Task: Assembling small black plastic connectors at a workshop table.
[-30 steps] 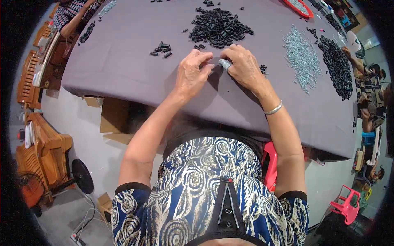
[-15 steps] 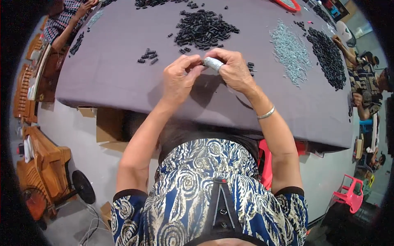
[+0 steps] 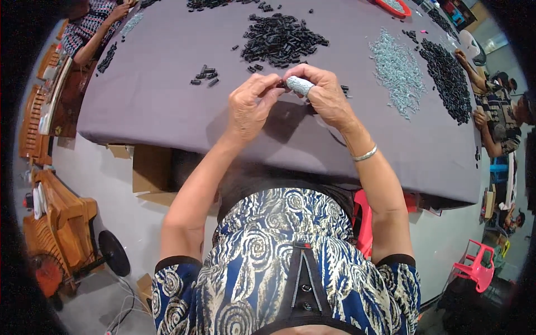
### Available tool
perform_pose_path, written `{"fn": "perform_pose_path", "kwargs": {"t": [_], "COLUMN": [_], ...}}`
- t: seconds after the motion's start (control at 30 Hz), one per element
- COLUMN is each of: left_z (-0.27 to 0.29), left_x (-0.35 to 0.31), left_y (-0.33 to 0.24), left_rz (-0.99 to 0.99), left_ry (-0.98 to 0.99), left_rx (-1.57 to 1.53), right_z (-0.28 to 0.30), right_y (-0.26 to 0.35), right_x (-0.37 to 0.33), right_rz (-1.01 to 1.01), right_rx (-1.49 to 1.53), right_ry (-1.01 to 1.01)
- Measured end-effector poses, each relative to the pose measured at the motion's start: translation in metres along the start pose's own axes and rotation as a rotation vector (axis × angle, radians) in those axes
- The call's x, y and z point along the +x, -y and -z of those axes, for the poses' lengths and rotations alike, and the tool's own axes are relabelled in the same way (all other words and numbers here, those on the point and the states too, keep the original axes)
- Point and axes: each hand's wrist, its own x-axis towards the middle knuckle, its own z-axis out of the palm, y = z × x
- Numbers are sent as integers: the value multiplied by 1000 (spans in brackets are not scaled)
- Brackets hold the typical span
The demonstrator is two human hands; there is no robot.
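Observation:
Over the table, my left hand [image 3: 248, 106] is closed in a pinch, thumb against fingers, on a small dark piece [image 3: 281, 84] that is mostly hidden. My right hand [image 3: 329, 99] meets it from the other side, its fingers bent and closed at the same spot. A pale, speckled wrapping [image 3: 300, 85] covers what looks like its thumb. Whatever the right fingertips grip is too small to make out. Left of my hands lies a small group of black cylindrical pieces [image 3: 205, 75]. Behind them rises a large heap of similar black pieces [image 3: 282, 40]. A few more show just past my right hand.
The table has a grey cloth [image 3: 162, 78]. To the right are a spread of small silvery parts [image 3: 397, 72] and a long black heap [image 3: 445, 81]. A red tray [image 3: 395, 8] stands far right. Other people sit at the left and right edges, their hands at the table.
Both hands have shifted slightly right together, still meeting at the fingertips. The view has moved a little too. The heaps look unchanged.

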Motion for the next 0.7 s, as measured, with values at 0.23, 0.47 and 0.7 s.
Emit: {"fn": "perform_pose_path", "kwargs": {"t": [0.23, 0.47, 0.7], "left_z": [11, 6, 8], "left_x": [-2, 3, 0], "left_y": [12, 13, 14], "left_rz": [144, 403, 492], "left_ry": [24, 30, 67], "left_rx": [-31, -383, -359], "right_z": [18, 117, 180], "right_y": [-5, 9, -13], "right_x": [0, -53, -87], "right_rz": [122, -11, -12], "right_rx": [-328, -634, -927], "right_ry": [-140, -263, -360]}}
